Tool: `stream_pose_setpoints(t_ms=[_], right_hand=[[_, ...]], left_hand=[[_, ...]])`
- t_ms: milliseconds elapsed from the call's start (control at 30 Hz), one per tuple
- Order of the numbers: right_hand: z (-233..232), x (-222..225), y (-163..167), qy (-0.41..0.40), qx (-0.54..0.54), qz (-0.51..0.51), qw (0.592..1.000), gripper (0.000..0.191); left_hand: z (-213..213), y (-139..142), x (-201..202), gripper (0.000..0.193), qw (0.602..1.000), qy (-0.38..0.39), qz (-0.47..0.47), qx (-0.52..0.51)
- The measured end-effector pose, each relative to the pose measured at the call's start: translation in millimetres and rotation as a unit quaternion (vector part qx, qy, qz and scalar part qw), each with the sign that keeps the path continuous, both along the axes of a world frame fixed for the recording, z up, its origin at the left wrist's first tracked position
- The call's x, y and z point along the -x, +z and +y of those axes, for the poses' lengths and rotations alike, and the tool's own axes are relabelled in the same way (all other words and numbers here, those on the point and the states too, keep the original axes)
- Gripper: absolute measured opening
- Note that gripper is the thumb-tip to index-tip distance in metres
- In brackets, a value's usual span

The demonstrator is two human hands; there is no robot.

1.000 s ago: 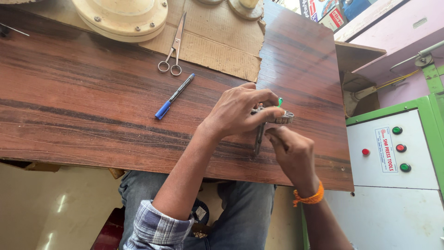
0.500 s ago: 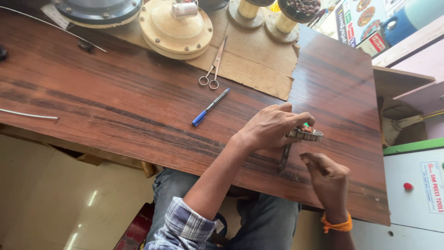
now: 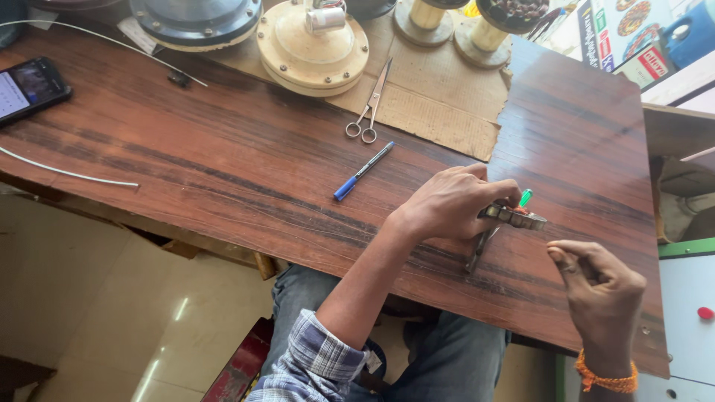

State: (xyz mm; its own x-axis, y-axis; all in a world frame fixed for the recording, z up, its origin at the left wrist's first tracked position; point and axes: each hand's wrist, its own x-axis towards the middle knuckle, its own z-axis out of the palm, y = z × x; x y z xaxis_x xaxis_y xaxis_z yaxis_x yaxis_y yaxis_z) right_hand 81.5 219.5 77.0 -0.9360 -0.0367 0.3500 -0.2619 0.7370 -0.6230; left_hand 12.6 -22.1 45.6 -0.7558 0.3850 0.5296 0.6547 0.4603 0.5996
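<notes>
Here, the wooden table [image 3: 223, 171] was the biggest thing, dark brown with long stripes. At its far edge sat a round cream machine part [image 3: 313, 45] on a sheet of cardboard [image 3: 439, 112]. A phone [image 3: 30, 89] lay at the far left. Nearer the middle lay scissors [image 3: 369, 104] and a blue pen [image 3: 363, 171], well apart from the hands.

The left hand [image 3: 450, 205] rested on the table with its fingers curled, pinching a small shiny metal part [image 3: 514, 217]. A thin metal stem [image 3: 480, 249] hung down from the part and touched the wood. A tiny green tip [image 3: 526, 197] poked up just beside it.

The part looked hard, stiff and smooth, so it could slip. It looked light enough for 1 hand. Its flat sides seemed the best place to grip.

The right hand [image 3: 599, 286] was near the part but not touching it. Its thumb and 1 finger were pressed together; whether they held something tiny, I could not tell.
</notes>
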Motion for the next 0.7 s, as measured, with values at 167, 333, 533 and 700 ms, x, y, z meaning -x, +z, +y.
stream_pose_setpoints(t_ms=[167, 333, 533, 700], right_hand=[[5, 10, 3, 0.010, 0.021, 0.005, 1.000, 0.008], [22, 34, 2, 0.056, 0.056, 0.026, 0.997, 0.007], [33, 59, 6, 0.051, 0.052, -0.014, 0.997, 0.007], [12, 50, 13, 0.064, 0.036, 0.000, 0.997, 0.008]], left_hand=[[0, 3, 3, 0.036, 1.000, 0.007, 0.024, -0.004], [13, -3, 24, 0.039, 0.999, 0.010, 0.009, 0.035], [36, -11, 39, 0.035, 1.000, 0.012, 0.015, 0.016], [28, -14, 31, 0.037, 1.000, 0.015, -0.002, 0.027]])
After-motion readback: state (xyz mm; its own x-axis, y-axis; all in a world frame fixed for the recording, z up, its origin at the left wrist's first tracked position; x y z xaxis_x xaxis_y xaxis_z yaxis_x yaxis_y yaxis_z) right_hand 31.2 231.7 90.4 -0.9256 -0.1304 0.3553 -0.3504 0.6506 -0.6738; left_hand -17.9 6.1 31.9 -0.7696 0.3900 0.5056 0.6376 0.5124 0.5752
